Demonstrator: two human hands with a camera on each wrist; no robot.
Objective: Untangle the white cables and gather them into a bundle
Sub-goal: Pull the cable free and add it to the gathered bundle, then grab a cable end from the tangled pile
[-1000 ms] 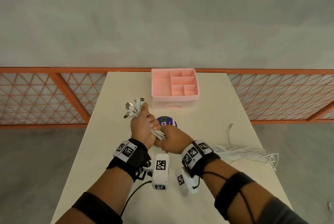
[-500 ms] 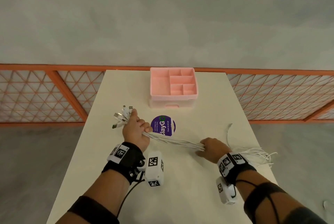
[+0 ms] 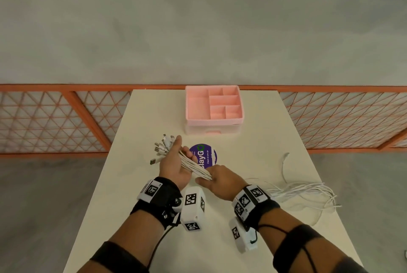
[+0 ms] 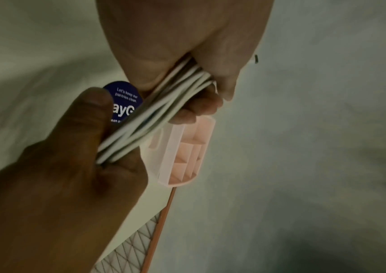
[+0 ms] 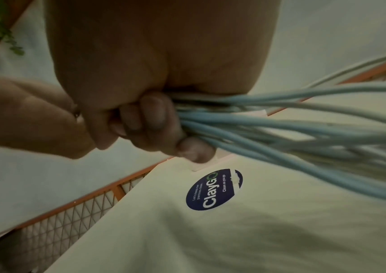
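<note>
From the head view, the white cables [image 3: 193,165] are gathered at one end into a straight bunch just nearer than the purple sticker [image 3: 203,154] on the table [image 3: 154,118]. The left hand [image 3: 174,165] cradles that bunch with its fingers curled round it, plug ends fanning out on the side away from the sticker. The right hand [image 3: 220,181] closes round the same bunch right beside the left, on the near side of the sticker. The free lengths trail off to the right of the sticker in a loose tangle [image 3: 308,193] on the table, so I judge the gathering half done: one end is aligned, while the tails need combing straight and drawing in. The pink organiser [image 3: 189,107] stands beyond the sticker; its open compartments show nothing inside.

From the left wrist view, the left hand's fingers [image 4: 201,105] wrap the cables against the palm, and the right hand's thumb presses the strands just beside the sticker. Some strands cross over each other between the two grips. The organiser's compartments look bare here too.

From the right wrist view, the right hand's fingertips [image 5: 154,110] are curled tight on the cables above the sticker, and the strands spread apart as they leave the fist.
</note>
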